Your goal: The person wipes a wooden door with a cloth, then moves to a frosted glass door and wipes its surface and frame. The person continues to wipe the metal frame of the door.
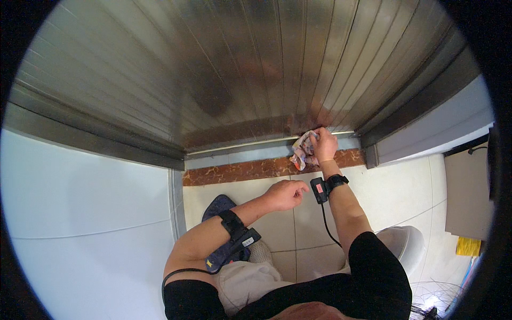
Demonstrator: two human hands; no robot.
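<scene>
My right hand (325, 145) grips a crumpled patterned cloth (303, 150) in pale pink and white. The cloth is at the bottom of a shiny ribbed metal door (256, 72), close to its pale lower edge, and part of it hangs over the brown marbled threshold strip (240, 171). My left hand (286, 195) hovers lower and to the left, above the floor tiles. Its fingers are loosely curled and apart, with nothing visible in them. Each forearm wears a black strap with a small cabled device.
Dark door frame posts (370, 156) flank the door. A white wall panel (88, 192) stands on the left. To the right are a beige cabinet (466, 196) and a yellow object (468, 246). A dark blue slipper or shoe (218, 204) shows beneath my left forearm.
</scene>
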